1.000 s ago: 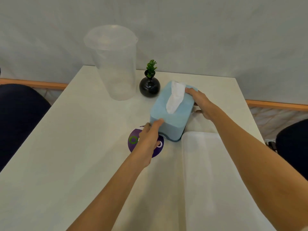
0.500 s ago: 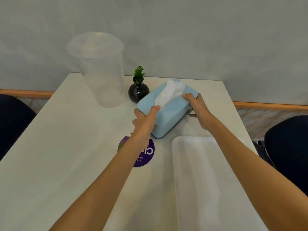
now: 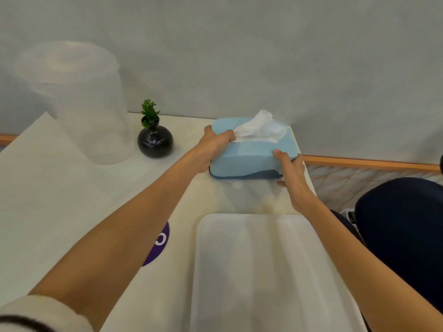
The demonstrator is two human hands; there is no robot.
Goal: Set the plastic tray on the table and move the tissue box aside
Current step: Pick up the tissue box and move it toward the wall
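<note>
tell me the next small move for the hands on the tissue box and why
Probably let go and draw both hands back. The tissue box appears to rest at the table's far right corner, clear of the plastic tray, which already lies flat on the table. The left hand and right hand grip its two ends.

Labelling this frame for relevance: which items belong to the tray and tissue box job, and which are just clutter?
Job:
plastic tray
tissue box
left hand
right hand
table

Clutter:
clear plastic container
black vase with small plant
purple sticker
dark chair
</note>
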